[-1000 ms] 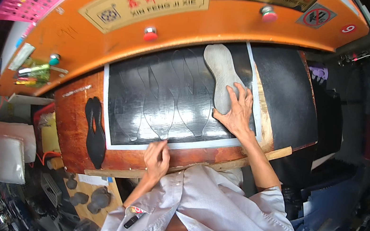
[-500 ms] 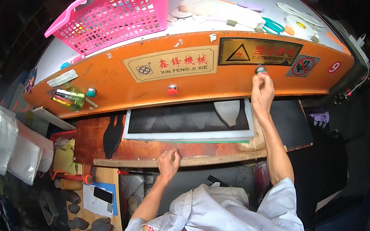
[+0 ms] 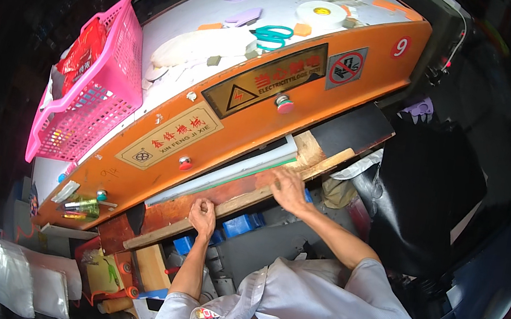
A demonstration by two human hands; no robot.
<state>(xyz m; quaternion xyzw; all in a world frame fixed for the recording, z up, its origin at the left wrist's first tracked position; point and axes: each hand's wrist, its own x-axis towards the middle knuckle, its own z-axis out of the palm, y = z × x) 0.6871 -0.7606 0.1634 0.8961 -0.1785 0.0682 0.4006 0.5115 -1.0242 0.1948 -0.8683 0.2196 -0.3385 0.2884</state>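
My left hand (image 3: 202, 216) is closed at the front wooden rail of a reddish-brown board (image 3: 230, 193), its fingers curled over the edge. Farther right, my right hand (image 3: 288, 189) lies on the same rail, its fingers stretched over the board. A white-edged pad with a green strip (image 3: 226, 178) lies on the board, mostly hidden under the orange machine front (image 3: 233, 131). On that front, a red-capped push button (image 3: 284, 103) stands above and left of my right hand, and another red button (image 3: 185, 163) above and left of my left hand.
A pink basket (image 3: 125, 67) stands on the machine top at the left, near teal-handled scissors (image 3: 273, 35) and a white tape roll (image 3: 321, 13). Blue bins (image 3: 239, 224) sit below the board. Black sheet material (image 3: 425, 198) hangs at the right; clear plastic bags (image 3: 4, 274) hang lower left.
My right hand has left the red-capped button and come down to the board's rail. The pad, widely visible before, now shows only its front edge. The whole view has turned.
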